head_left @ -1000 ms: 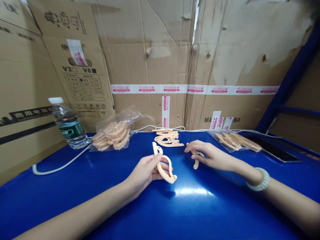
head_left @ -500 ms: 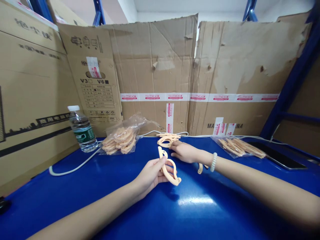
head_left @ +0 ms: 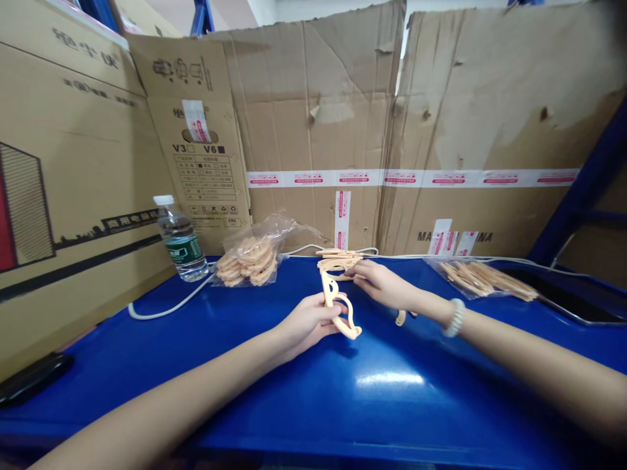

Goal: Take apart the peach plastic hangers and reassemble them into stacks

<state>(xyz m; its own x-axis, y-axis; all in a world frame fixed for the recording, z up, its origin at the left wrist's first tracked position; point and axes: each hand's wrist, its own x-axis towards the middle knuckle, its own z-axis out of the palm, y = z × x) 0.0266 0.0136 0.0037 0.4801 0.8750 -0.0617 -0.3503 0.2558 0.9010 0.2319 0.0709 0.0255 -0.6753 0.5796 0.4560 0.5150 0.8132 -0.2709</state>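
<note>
A peach plastic folding hanger (head_left: 349, 326), with a small loop and a curved arm, is pinched in my left hand (head_left: 311, 321) above the blue table. Farther back, my right hand (head_left: 385, 282) has its fingers bent on the edge of a similar hanger (head_left: 337, 266) at the front of a pile; part of that piece is hidden by the fingers. Behind it lie more flat peach pieces (head_left: 337, 253). A small curved peach piece (head_left: 400, 318) rests on the table under my right wrist, partly covered.
Left of the pile are a clear bag of peach pieces (head_left: 249, 261) and a water bottle (head_left: 183, 245). On the right lie another bag of thin pieces (head_left: 482, 279) and a dark phone-like slab (head_left: 568, 297). A white cable (head_left: 161, 313) runs along the table; cardboard (head_left: 313, 143) walls the back.
The view has tilted down and shifted left. My right fingers have drawn slightly back to the right and closed on the piece at the pile. My left hand keeps its hanger.
</note>
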